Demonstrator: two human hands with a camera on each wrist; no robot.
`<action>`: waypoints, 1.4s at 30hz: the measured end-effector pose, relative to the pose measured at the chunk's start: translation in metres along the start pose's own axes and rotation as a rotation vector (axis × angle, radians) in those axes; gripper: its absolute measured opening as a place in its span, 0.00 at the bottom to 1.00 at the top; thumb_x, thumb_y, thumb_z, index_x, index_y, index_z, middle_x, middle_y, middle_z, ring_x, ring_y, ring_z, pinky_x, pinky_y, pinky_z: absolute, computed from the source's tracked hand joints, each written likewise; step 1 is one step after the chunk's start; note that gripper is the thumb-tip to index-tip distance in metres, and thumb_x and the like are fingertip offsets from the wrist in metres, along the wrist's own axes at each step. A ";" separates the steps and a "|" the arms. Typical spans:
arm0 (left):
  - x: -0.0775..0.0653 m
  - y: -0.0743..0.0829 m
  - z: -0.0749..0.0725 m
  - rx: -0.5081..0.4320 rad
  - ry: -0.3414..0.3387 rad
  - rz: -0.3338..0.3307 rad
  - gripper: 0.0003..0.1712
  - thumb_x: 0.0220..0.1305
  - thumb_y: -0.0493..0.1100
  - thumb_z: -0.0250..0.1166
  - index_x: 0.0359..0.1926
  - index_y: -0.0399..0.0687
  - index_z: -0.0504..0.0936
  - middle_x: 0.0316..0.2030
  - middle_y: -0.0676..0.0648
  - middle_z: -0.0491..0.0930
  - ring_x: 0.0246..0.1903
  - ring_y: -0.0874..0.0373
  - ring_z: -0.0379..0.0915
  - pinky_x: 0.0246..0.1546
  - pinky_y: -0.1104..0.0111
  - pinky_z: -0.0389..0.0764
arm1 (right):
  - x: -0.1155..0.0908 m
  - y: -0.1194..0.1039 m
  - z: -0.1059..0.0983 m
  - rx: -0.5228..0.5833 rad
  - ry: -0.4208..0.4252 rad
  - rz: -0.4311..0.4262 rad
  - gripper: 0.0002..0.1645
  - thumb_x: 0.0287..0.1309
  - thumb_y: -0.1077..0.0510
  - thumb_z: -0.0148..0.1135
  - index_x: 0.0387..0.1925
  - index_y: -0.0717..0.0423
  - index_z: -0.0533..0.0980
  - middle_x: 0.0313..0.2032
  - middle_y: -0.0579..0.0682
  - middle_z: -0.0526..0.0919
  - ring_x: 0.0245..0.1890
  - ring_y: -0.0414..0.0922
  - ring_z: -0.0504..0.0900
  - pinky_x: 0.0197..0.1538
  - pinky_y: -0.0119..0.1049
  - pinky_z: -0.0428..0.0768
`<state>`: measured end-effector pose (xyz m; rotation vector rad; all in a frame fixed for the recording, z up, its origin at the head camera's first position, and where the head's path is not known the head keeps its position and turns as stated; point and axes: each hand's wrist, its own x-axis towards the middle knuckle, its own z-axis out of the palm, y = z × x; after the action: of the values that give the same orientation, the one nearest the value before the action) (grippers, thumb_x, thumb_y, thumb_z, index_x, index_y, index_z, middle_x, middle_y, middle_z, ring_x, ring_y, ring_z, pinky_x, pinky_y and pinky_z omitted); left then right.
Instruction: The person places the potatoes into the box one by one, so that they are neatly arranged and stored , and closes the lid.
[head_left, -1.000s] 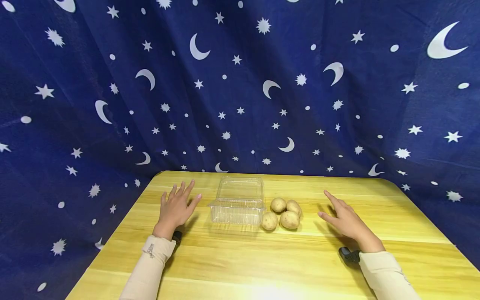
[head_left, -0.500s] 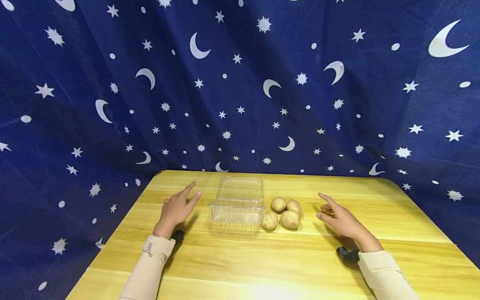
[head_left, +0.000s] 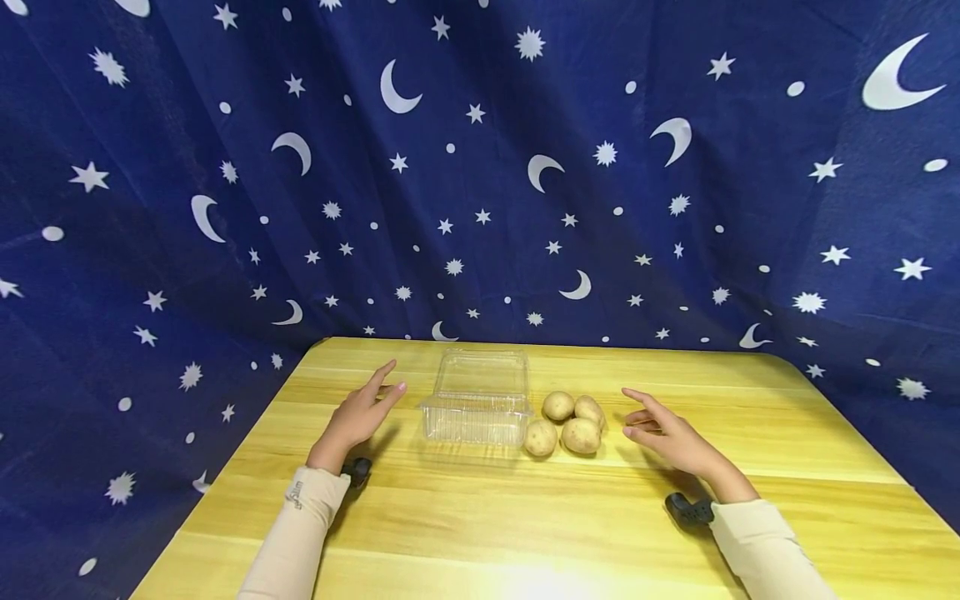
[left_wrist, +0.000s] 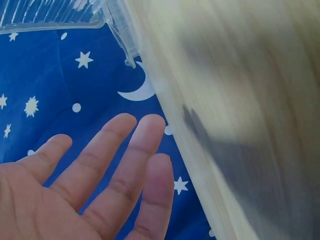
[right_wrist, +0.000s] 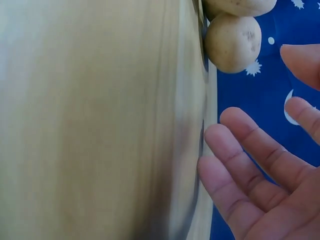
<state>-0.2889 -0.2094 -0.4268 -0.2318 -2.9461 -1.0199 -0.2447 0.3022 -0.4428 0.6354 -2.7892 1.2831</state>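
A clear plastic clamshell box (head_left: pixel 476 419) stands on the table with its lid (head_left: pixel 482 372) raised at the back. Just right of it several potatoes (head_left: pixel 581 435) lie in a close group. My left hand (head_left: pixel 358 415) hovers left of the box, fingers loosely extended, holding nothing. In the left wrist view its fingers (left_wrist: pixel 122 170) are relaxed and apart from the box's edge (left_wrist: pixel 120 37). My right hand (head_left: pixel 675 437) hovers right of the potatoes, also holding nothing. The right wrist view shows its fingers (right_wrist: pixel 265 150) gently bent, a potato (right_wrist: pixel 233 42) beyond them.
The pale wooden table (head_left: pixel 450 525) carries the box and potatoes. A dark blue curtain (head_left: pixel 480 183) with white moons and stars hangs behind and at the sides. Each wrist wears a black camera, the right one (head_left: pixel 688 510) close over the tabletop.
My right hand has moved left, toward the potatoes, with its fingers bending a little. The left hand's fingers have drawn in from a wide spread. Box and potatoes stay put.
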 end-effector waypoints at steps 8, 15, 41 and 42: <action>0.001 -0.005 0.003 -0.115 -0.038 0.019 0.40 0.86 0.62 0.49 0.88 0.52 0.54 0.70 0.32 0.77 0.59 0.34 0.83 0.67 0.32 0.70 | 0.002 -0.002 0.005 0.074 -0.002 -0.045 0.34 0.78 0.64 0.62 0.77 0.72 0.63 0.58 0.72 0.82 0.55 0.64 0.85 0.53 0.35 0.84; 0.001 -0.002 0.008 -0.280 -0.131 0.031 0.40 0.88 0.59 0.48 0.88 0.47 0.52 0.71 0.29 0.75 0.60 0.36 0.83 0.65 0.38 0.77 | 0.004 -0.002 0.008 0.169 -0.046 -0.066 0.34 0.77 0.66 0.62 0.76 0.76 0.62 0.55 0.71 0.83 0.52 0.54 0.86 0.51 0.31 0.84; 0.008 -0.010 0.016 -0.661 -0.442 0.067 0.41 0.88 0.55 0.44 0.88 0.41 0.42 0.76 0.20 0.59 0.70 0.33 0.72 0.65 0.49 0.81 | 0.012 0.003 0.019 0.319 -0.180 -0.259 0.30 0.73 0.70 0.64 0.72 0.72 0.68 0.50 0.75 0.83 0.49 0.42 0.88 0.50 0.32 0.86; 0.008 -0.010 0.017 -0.666 -0.444 0.065 0.41 0.88 0.54 0.44 0.88 0.42 0.42 0.77 0.20 0.58 0.70 0.33 0.72 0.65 0.50 0.81 | 0.013 0.003 0.020 0.309 -0.182 -0.260 0.30 0.73 0.70 0.64 0.71 0.74 0.67 0.50 0.74 0.83 0.49 0.41 0.87 0.50 0.32 0.86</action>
<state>-0.2981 -0.2054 -0.4455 -0.6244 -2.7758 -2.1493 -0.2541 0.2849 -0.4558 1.1398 -2.5382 1.6839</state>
